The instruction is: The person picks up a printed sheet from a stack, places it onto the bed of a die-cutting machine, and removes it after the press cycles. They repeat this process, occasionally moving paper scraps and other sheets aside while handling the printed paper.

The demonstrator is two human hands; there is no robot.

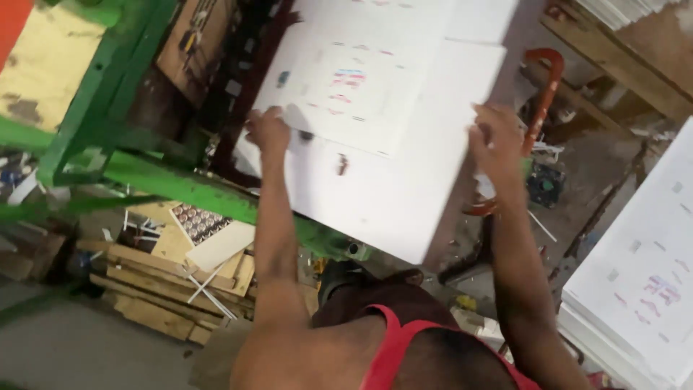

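A thick stack of large white printed sheets (pixel 390 123) lies slanted across the middle of the head view, on a green machine frame (pixel 173 184). My left hand (pixel 268 130) grips the stack's left edge, fingers curled over it. My right hand (pixel 497 141) holds the stack's right edge, near its lower corner. Both arms reach forward from a red vest at the bottom of the view.
A second pile of white printed sheets (pixel 642 282) fills the right edge. Wooden boards and cardboard scraps (pixel 177 271) lie under the green frame at lower left. A red curved metal part (pixel 543 94) stands beyond the right hand. A wooden beam (pixel 613 61) crosses the upper right.
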